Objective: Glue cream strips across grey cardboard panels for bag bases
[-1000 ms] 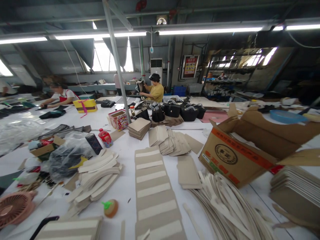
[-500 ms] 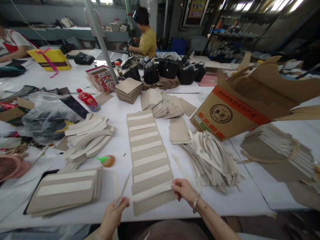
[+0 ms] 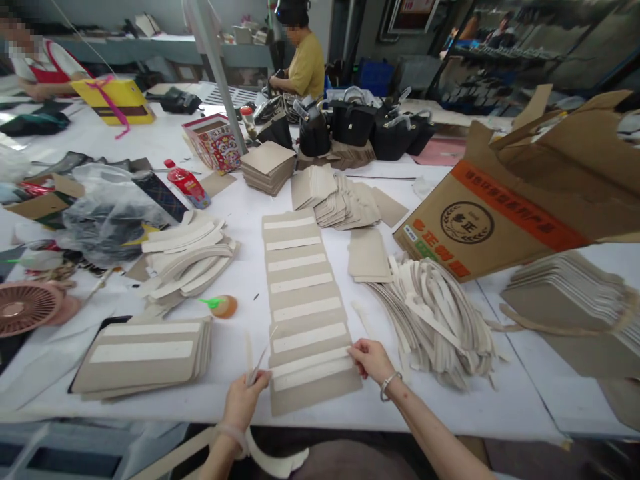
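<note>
A column of overlapping grey-beige cardboard panels (image 3: 303, 293), each with a white strip across it, lies in front of me. At its near end, a long pale strip (image 3: 310, 362) stretches across, just above another white band (image 3: 315, 377). My right hand (image 3: 373, 360) pinches that long strip's right end. At the left edge, my left hand (image 3: 245, 403) has its fingers closed on a thin, pale, pointed piece (image 3: 260, 360), seen nearly edge-on. Its fingertips meet the long strip's left end. A curved pale strip (image 3: 277, 460) hangs below my left wrist.
Stacked panels (image 3: 145, 360) lie left, near a small glue bottle (image 3: 223, 307) and curved strips (image 3: 190, 257). A strip heap (image 3: 440, 320) and open carton (image 3: 460, 220) stand right. Black bags (image 3: 353, 123) are behind. Two co-workers sit beyond, one in a yellow shirt (image 3: 307, 63).
My left hand has moved up to the left end of the long strip. A second white band now shows below that strip. The whole view has shifted slightly.
</note>
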The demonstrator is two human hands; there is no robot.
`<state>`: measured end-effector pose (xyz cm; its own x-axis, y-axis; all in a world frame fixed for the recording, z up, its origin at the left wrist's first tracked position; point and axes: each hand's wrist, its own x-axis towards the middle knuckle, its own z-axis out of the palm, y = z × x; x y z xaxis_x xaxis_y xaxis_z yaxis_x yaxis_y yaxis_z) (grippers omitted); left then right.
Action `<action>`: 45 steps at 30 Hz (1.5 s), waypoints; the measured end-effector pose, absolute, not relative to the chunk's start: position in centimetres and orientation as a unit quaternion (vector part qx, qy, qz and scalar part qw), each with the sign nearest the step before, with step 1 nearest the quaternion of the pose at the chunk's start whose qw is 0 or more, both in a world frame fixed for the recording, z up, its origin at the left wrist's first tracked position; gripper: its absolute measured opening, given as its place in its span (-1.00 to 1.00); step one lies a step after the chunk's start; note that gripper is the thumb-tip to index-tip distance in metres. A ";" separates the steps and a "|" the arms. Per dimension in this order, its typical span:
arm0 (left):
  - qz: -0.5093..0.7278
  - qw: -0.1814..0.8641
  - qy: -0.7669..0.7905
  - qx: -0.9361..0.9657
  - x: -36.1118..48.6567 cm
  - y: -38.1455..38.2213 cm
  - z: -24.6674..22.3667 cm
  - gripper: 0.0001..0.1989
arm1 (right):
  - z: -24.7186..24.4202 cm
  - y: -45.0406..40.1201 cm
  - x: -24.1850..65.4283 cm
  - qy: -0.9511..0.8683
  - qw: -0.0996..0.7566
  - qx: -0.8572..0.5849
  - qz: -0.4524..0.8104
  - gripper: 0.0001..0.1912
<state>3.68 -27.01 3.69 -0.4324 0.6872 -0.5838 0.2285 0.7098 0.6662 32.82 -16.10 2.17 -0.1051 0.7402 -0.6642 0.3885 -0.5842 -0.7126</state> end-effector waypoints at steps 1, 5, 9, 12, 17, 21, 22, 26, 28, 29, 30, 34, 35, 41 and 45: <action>0.255 0.449 0.809 0.282 3.7 -26.9 3.4 -0.55 | 2.0 -15.8 32.7 -0.436 0.145 -0.651 0.604 -0.76; 0.259 0.437 0.817 0.273 3.9 -26.5 2.2 -0.60 | 1.3 -15.1 32.1 -0.446 0.143 -0.644 0.605 -0.77; 0.259 0.429 0.821 0.272 3.8 -26.2 1.3 -0.64 | 0.6 -15.0 31.9 -0.449 0.137 -0.643 0.605 -0.76; 0.251 0.428 0.824 0.274 3.7 -26.0 1.0 -0.65 | 0.1 -15.2 32.0 -0.449 0.136 -0.650 0.598 -0.75; 0.235 0.429 0.829 0.270 3.9 -25.6 0.9 -0.69 | -0.6 -15.3 32.1 -0.457 0.138 -0.661 0.580 -0.75; 0.232 0.433 0.830 0.266 4.0 -25.7 0.7 -0.69 | -0.8 -15.3 32.2 -0.462 0.136 -0.661 0.576 -0.75; 0.232 0.433 0.830 0.265 4.0 -25.7 0.7 -0.68 | -0.9 -15.3 32.2 -0.464 0.136 -0.661 0.574 -0.74; 0.233 0.430 0.832 0.262 3.9 -25.7 0.5 -0.65 | -1.1 -15.4 32.3 -0.475 0.132 -0.661 0.565 -0.73; 0.230 0.429 0.833 0.262 3.9 -25.7 0.6 -0.65 | -1.2 -15.4 32.3 -0.479 0.130 -0.662 0.562 -0.73; 0.228 0.430 0.833 0.263 3.9 -25.6 0.7 -0.65 | -1.1 -15.4 32.3 -0.480 0.129 -0.663 0.559 -0.73; 0.226 0.431 0.833 0.265 3.9 -25.6 0.8 -0.65 | -1.1 -15.4 32.2 -0.481 0.129 -0.665 0.556 -0.74; 0.212 0.438 0.827 0.281 3.9 -25.4 1.7 -0.63 | -0.7 -15.5 31.9 -0.480 0.133 -0.678 0.540 -0.76; 0.207 0.439 0.826 0.287 3.8 -25.4 1.9 -0.62 | -0.6 -15.5 31.8 -0.480 0.135 -0.682 0.535 -0.77; 0.181 0.439 0.827 0.302 3.6 -25.1 2.2 -0.57 | -0.4 -15.6 31.6 -0.480 0.144 -0.699 0.510 -0.79; 0.179 0.441 0.825 0.306 3.6 -25.1 2.2 -0.55 | 0.0 -15.6 31.6 -0.482 0.145 -0.699 0.508 -0.79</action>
